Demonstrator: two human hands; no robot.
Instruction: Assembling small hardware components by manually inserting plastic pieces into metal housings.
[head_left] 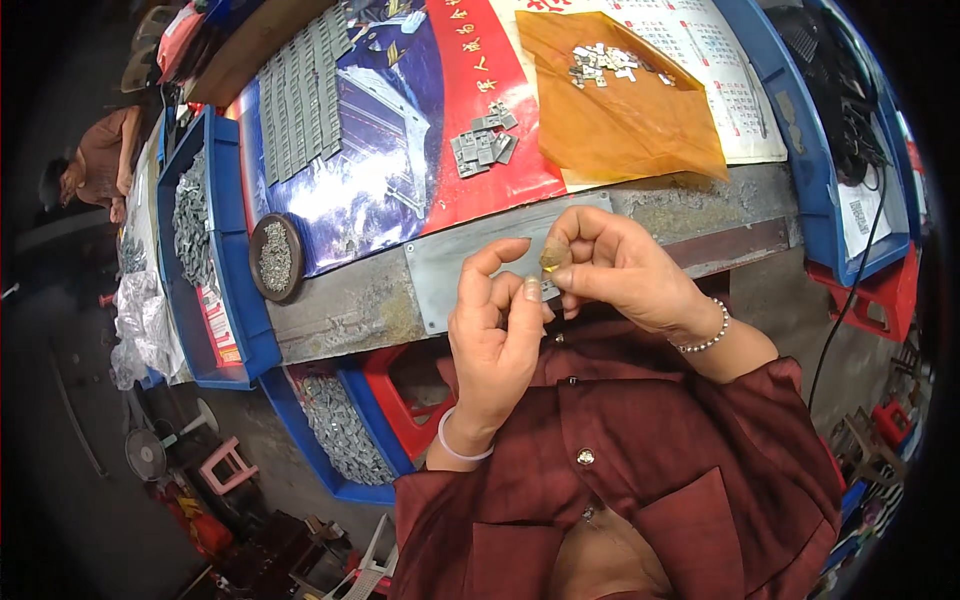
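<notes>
The brownish-yellow piece sits at the fingertips of the right hand, just above the near edge of the worktable; it is too small to tell whether it is a held part or a covering on a fingertip. The right thumb and forefinger are drawn together there in a pinch, the other fingers curled in. The left hand is just beside it, its forefinger bent and parted from the thumb; whether its other fingers grasp something cannot be told. Beneath the hands, a grey metal plate lies on the table. Beyond it, grey squarish pieces lie in a loose cluster on a red and blue poster, with rows of grey pieces farther left. To the right of the cluster, an orange sheet bears small pale pieces. A round brown dish holding tiny metallic bits stands near a blue tray at the left.
</notes>
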